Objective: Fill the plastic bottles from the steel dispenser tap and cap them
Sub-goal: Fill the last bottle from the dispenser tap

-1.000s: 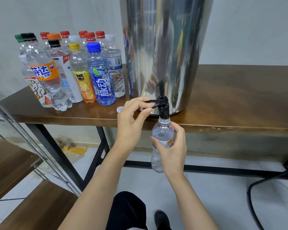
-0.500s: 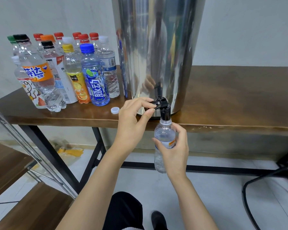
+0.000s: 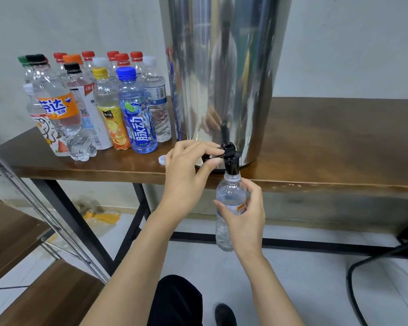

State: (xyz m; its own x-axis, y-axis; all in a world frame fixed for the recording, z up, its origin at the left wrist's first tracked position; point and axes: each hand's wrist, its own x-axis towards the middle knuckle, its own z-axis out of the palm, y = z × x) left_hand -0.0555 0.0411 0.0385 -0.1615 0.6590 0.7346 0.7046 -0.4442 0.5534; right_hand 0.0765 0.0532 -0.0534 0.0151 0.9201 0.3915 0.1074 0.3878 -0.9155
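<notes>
The steel dispenser has the capped bottles just left of it. Below its front, my right hand curls round the open bottle, mouth up against the tap. My left hand pinches the tap's lever. Filling is the step, I judge; next I must release it, then fetch the white cap left of the dispenser

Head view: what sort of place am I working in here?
Likely a plain utility room or workshop, not a kitchen: a big steel dispenser on a wooden table, a cluster of mixed capped bottles beside it, blank wall behind.
</notes>
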